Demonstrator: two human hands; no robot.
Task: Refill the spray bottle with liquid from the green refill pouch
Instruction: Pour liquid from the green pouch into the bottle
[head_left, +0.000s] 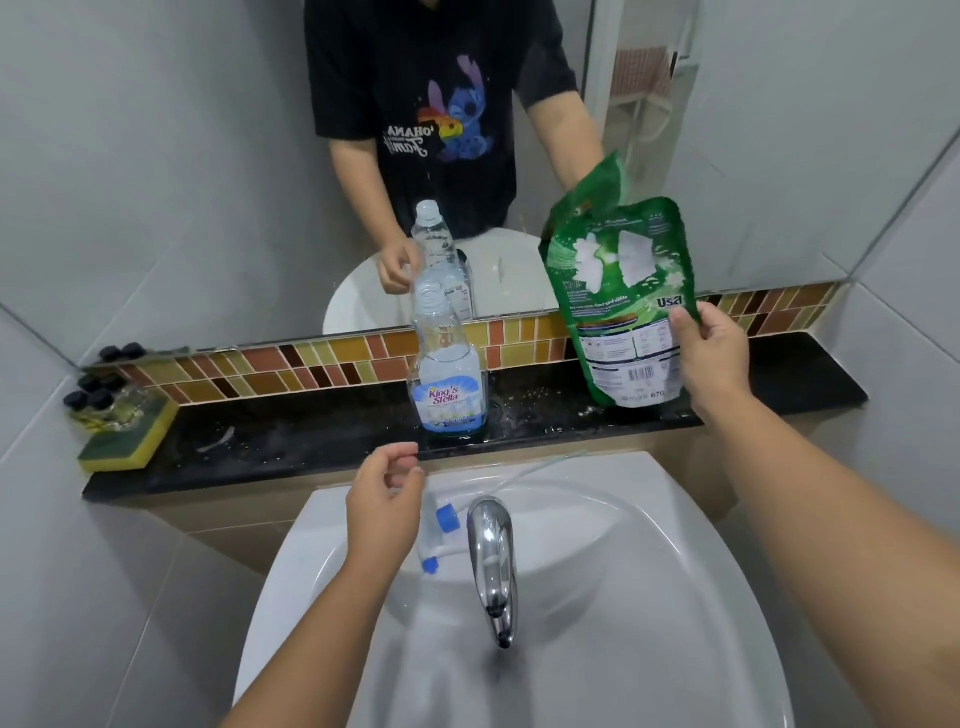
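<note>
A clear spray bottle (448, 374) with a blue-and-white label stands upright on the black ledge (311, 441), its neck uncapped and a little blue liquid at the bottom. My right hand (711, 353) grips the right edge of the green refill pouch (618, 291), which stands upright with its base near the ledge, to the right of the bottle. My left hand (384, 499) hovers over the sink's back rim, below the bottle, fingers loosely curled and holding nothing. The spray head (439, 540) with its blue nozzle and thin tube lies on the sink rim beside the tap.
A white sink (649, 597) with a chrome tap (493, 561) fills the foreground. A yellow-green sponge (130, 436) with several small black-capped bottles (98, 397) sits at the ledge's left end. A mirror (208, 156) above a tiled strip backs the ledge.
</note>
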